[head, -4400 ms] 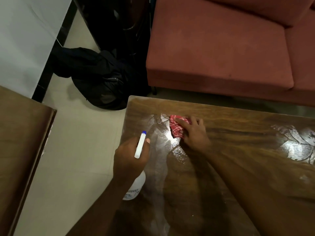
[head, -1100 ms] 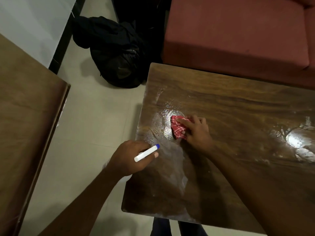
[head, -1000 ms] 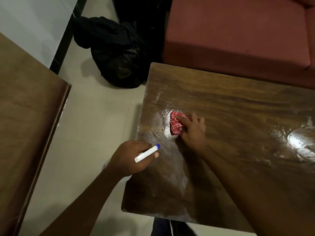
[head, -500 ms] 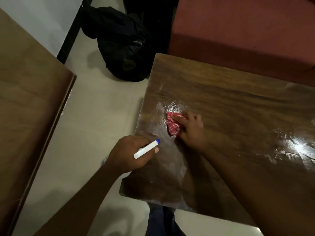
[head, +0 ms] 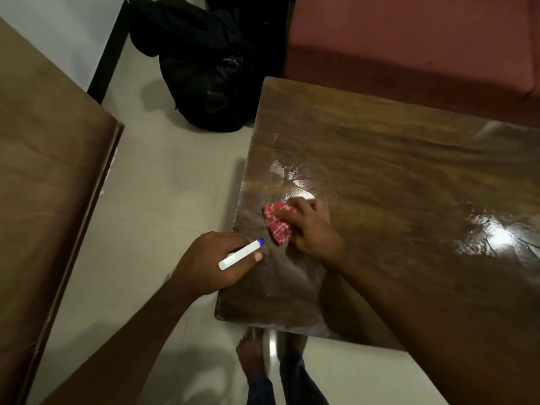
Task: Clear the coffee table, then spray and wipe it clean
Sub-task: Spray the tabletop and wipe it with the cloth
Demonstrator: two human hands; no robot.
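On my feed the cloth lies on the coffee table near its left edge, with the right hand holding it from on top. The left hand grips the spray bottle just front-left of that, over the table's edge. Sofa behind the table, bag on the floor left of the sofa, another wooden top far left.

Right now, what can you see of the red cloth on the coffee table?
The red cloth is a small rag, red with thin pale check lines, and looks like woven fabric. It lies bunched on the glossy wooden coffee table, near its left edge and just below a shiny wet smear. The right hand holds it down, fingers curled over its right part and hiding some of it. The left part pokes out. The spray bottle in the left hand is close but apart.
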